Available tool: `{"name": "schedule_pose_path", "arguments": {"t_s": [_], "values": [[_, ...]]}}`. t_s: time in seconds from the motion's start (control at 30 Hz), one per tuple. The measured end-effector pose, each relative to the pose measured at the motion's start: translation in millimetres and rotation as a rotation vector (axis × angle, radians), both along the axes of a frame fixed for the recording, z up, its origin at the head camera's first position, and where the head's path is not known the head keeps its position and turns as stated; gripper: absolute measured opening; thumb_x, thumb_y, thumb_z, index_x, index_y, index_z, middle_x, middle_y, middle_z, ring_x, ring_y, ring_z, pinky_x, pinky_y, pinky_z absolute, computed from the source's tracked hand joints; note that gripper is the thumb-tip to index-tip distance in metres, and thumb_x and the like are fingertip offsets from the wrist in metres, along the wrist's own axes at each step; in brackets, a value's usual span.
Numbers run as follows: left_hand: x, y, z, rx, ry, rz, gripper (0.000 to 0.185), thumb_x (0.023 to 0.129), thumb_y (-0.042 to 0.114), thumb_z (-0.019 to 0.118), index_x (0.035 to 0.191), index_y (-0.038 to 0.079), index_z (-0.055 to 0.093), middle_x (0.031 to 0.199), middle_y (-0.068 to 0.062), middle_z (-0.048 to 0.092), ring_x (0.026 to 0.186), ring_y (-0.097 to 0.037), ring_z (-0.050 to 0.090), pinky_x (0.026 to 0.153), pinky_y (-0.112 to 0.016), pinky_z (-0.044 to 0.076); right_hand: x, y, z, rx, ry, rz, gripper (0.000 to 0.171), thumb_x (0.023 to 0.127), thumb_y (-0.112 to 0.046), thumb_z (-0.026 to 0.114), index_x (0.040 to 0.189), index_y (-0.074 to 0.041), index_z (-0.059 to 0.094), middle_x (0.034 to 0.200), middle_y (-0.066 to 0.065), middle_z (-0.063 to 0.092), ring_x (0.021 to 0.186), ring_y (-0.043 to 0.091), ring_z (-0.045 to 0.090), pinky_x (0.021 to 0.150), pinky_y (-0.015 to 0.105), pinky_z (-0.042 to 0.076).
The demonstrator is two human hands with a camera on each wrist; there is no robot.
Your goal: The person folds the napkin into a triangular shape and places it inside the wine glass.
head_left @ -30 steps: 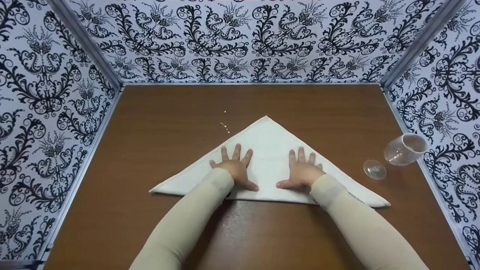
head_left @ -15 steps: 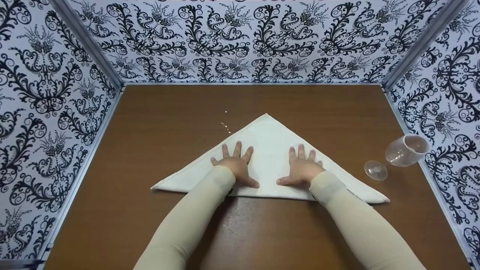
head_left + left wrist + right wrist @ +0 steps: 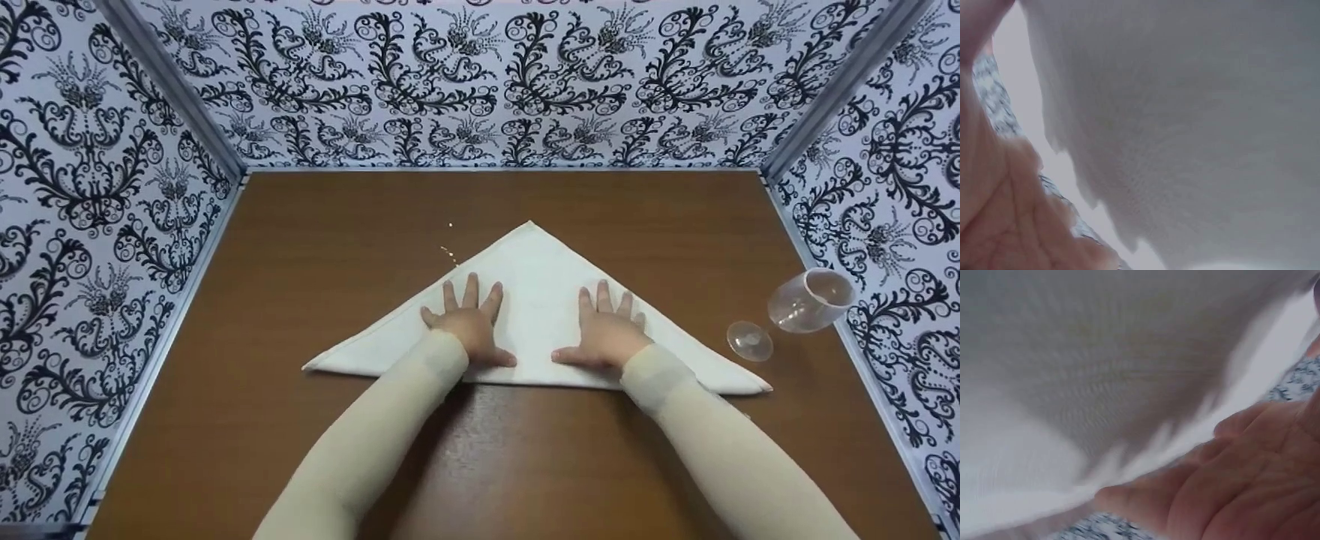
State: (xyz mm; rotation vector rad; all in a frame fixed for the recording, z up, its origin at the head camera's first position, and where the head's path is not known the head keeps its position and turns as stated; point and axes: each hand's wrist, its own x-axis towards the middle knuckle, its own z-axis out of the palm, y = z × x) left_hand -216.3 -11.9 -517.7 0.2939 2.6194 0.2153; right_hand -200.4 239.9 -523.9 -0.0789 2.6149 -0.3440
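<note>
Both hands (image 3: pixel 536 334) flat on unmarked white napkin (image 3: pixel 536 262).

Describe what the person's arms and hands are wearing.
Both arms wear snug, plain cream sleeves, the left sleeve and the right sleeve, each ending at the wrist. The left hand and right hand are bare, with no gloves, rings or watch visible.

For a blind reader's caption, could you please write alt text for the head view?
Both hands, left and right, press flat with spread fingers on a white cloth folded into a triangle on a brown table. A clear glass lies tipped at the right, by patterned walls.
</note>
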Motion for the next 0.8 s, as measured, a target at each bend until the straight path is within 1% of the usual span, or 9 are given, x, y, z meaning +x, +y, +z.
{"name": "schedule_pose_path", "arguments": {"t_s": [0.13,0.2,0.27,0.37,0.5,0.7,0.8], "values": [[18.8,-7.0,-2.0,-0.018,-0.004,0.010,0.122,0.077,0.085,0.069,0.170,0.038,0.006,0.179,-0.011,-0.009,0.160,-0.055,-0.004,0.112,-0.086,0.024,18.2,0.9,-2.4,0.021,-0.012,0.000,0.138,0.078,-0.085,0.069,0.169,-0.003,0.005,0.173,0.032,-0.009,0.152,0.069,-0.005,0.113,0.088,0.011],[24.1,-10.0,-3.2,-0.018,-0.012,0.019,0.120,0.078,0.087,0.067,0.170,0.038,0.007,0.179,-0.010,-0.008,0.161,-0.054,-0.004,0.111,-0.086,0.025,22.5,1.0,-4.9,0.025,-0.012,0.008,0.139,0.077,-0.087,0.067,0.169,-0.003,0.005,0.172,0.033,-0.009,0.152,0.070,-0.004,0.112,0.089,0.013],[24.9,-11.7,-4.3,-0.017,-0.015,0.024,0.119,0.078,0.088,0.065,0.170,0.039,0.007,0.179,-0.009,-0.008,0.161,-0.052,-0.006,0.112,-0.086,0.024,22.6,1.1,-7.6,0.021,-0.005,0.008,0.139,0.078,-0.088,0.066,0.169,-0.004,0.003,0.173,0.032,-0.010,0.152,0.069,-0.005,0.111,0.090,0.012],[20.7,-13.6,-6.6,-0.012,-0.022,0.030,0.119,0.078,0.088,0.065,0.170,0.039,0.007,0.179,-0.009,-0.009,0.161,-0.052,-0.007,0.113,-0.086,0.022,18.2,0.5,-10.8,0.010,0.000,0.007,0.138,0.078,-0.087,0.067,0.169,-0.005,0.003,0.173,0.032,-0.011,0.153,0.068,-0.007,0.112,0.089,0.010],[9.7,-16.9,-8.9,-0.016,-0.033,0.042,0.120,0.077,0.088,0.066,0.169,0.042,0.005,0.179,-0.007,-0.011,0.162,-0.051,-0.009,0.114,-0.086,0.019,9.1,-1.1,-13.4,0.005,-0.002,0.009,0.138,0.078,-0.087,0.066,0.170,-0.006,0.002,0.173,0.031,-0.012,0.153,0.068,-0.009,0.113,0.089,0.008],[-7.9,-22.2,-6.1,0.008,-0.017,0.061,0.119,0.078,0.086,0.068,0.170,0.041,0.007,0.179,-0.007,-0.010,0.162,-0.050,-0.010,0.115,-0.086,0.016,-7.9,-4.3,-13.0,-0.013,0.022,0.015,0.135,0.081,-0.085,0.065,0.170,-0.006,0.001,0.173,0.030,-0.013,0.154,0.066,-0.010,0.115,0.087,0.004],[-15.4,-23.1,-4.3,0.015,-0.008,0.075,0.118,0.078,0.084,0.069,0.170,0.040,0.008,0.179,-0.007,-0.008,0.162,-0.049,-0.009,0.116,-0.086,0.014,-13.7,-6.0,-10.7,-0.015,0.041,0.011,0.133,0.083,-0.083,0.065,0.169,-0.005,0.001,0.173,0.030,-0.013,0.155,0.065,-0.010,0.117,0.085,0.003]]}}
